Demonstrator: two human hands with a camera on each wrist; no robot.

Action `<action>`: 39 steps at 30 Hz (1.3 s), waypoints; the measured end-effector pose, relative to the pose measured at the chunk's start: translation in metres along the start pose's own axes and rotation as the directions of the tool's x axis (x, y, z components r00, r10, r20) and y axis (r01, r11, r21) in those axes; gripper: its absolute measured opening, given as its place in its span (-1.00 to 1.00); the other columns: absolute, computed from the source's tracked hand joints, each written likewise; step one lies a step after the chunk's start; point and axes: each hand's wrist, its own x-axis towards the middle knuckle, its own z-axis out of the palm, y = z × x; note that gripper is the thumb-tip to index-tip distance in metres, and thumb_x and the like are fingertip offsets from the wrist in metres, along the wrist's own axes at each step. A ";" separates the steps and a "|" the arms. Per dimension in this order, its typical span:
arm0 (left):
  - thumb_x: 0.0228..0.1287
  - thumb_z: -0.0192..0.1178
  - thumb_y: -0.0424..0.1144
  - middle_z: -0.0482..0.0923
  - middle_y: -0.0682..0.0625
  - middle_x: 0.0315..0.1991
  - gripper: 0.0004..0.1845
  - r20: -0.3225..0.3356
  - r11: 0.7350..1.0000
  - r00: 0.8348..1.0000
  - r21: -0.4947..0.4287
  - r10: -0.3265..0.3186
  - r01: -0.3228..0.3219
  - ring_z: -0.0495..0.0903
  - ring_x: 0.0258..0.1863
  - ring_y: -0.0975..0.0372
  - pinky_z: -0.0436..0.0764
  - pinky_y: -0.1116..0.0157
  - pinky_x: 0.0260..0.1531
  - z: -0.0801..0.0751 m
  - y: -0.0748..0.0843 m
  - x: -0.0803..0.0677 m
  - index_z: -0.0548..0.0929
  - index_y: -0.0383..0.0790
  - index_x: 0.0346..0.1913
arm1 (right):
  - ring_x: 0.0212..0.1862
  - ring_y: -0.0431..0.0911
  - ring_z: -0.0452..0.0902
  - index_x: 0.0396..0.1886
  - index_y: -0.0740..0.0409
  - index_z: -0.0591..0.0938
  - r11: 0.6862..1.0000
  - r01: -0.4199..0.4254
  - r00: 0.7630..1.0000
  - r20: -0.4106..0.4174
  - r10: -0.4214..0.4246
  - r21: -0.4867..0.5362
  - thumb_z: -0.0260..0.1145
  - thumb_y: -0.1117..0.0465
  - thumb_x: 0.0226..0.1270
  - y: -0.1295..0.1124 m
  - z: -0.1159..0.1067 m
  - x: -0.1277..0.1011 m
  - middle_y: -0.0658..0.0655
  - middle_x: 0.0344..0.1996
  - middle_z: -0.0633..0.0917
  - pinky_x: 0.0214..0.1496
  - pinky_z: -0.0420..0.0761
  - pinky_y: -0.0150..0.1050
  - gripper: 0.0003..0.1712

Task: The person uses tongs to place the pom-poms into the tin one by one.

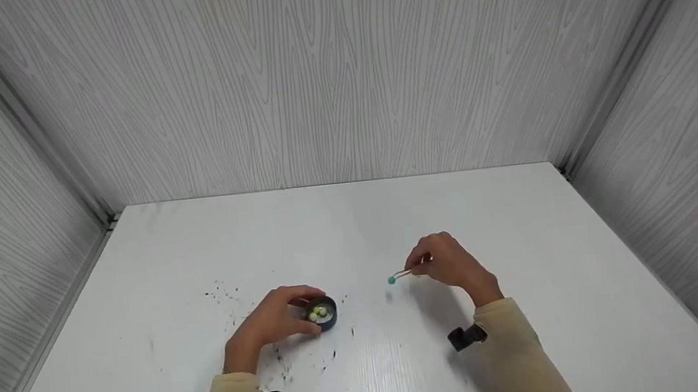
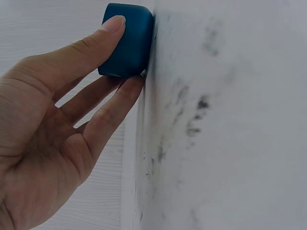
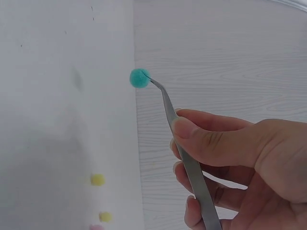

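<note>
My left hand [image 1: 281, 321] grips a small round dark cup [image 1: 334, 318] at the tabletop, thumb and fingers on opposite sides of it. Inside lie several yellow-green and pale pompoms [image 1: 318, 314]. In the left wrist view the cup [image 2: 130, 43] shows its blue outer wall, tipped on its side in that picture, with my thumb [image 2: 114, 24] against it. My right hand [image 1: 448, 260] pinches metal tweezers [image 3: 194, 172] with a bent tip. Between the tips is a turquoise pompom [image 3: 139, 78], held above the table, its faint shadow below.
Dark specks and smudges [image 1: 282, 369] mark the white table [image 1: 351, 221] around my left hand. Two small yellow pieces [image 3: 97, 179] and a pink one [image 3: 97, 227] show in the right wrist view. Grey wood-patterned panels [image 1: 312, 78] enclose the table at the back and sides.
</note>
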 end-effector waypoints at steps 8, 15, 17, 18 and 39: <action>0.09 0.57 -0.30 0.69 -0.08 0.20 -0.40 0.002 1.000 1.000 0.001 0.004 -0.004 0.62 0.26 -0.10 0.50 -0.19 0.33 0.000 -0.002 0.001 0.67 -0.10 0.25 | -0.23 -0.14 0.64 -0.29 0.15 0.86 0.998 0.044 0.999 -0.009 -0.044 0.046 0.49 0.47 0.19 -0.018 0.005 0.000 0.06 -0.31 0.83 -0.16 0.62 -0.32 -0.83; 0.07 0.58 -0.31 0.69 -0.09 0.21 -0.39 -0.004 1.000 1.000 -0.004 -0.004 0.004 0.62 0.25 -0.10 0.50 -0.20 0.33 0.001 -0.002 0.001 0.67 -0.10 0.24 | -0.20 -0.10 0.69 -0.25 0.18 0.86 0.994 0.106 0.994 -0.012 -0.106 0.027 0.48 0.48 0.20 -0.032 0.010 -0.001 0.08 -0.30 0.83 -0.11 0.66 -0.31 -0.81; 0.07 0.58 -0.31 0.69 -0.09 0.20 -0.39 -0.007 1.000 1.000 -0.002 -0.008 0.008 0.63 0.25 -0.09 0.50 -0.19 0.34 0.001 -0.002 0.002 0.68 -0.09 0.24 | -0.20 -0.10 0.69 -0.25 0.18 0.86 0.992 0.123 0.992 -0.010 -0.123 0.030 0.47 0.50 0.20 -0.036 0.013 -0.001 0.07 -0.31 0.83 -0.11 0.67 -0.31 -0.80; 0.06 0.58 -0.30 0.69 -0.09 0.20 -0.39 -0.008 1.000 1.000 -0.001 -0.008 0.008 0.63 0.24 -0.09 0.50 -0.19 0.33 0.001 -0.002 0.002 0.68 -0.09 0.24 | -0.20 -0.09 0.70 -0.25 0.18 0.86 0.991 0.129 0.992 -0.010 -0.129 0.035 0.47 0.50 0.20 -0.038 0.014 -0.001 0.07 -0.31 0.83 -0.10 0.68 -0.30 -0.79; 0.07 0.59 -0.27 0.71 -0.06 0.18 -0.40 0.002 1.000 1.000 0.008 -0.005 0.005 0.64 0.23 -0.07 0.52 -0.19 0.31 0.000 -0.003 0.004 0.68 -0.08 0.23 | -0.23 -0.17 0.71 -0.21 0.15 0.87 0.979 0.197 0.980 -0.009 -0.197 0.049 0.38 0.59 0.24 -0.064 0.051 0.007 0.11 -0.30 0.81 -0.09 0.77 -0.22 -0.68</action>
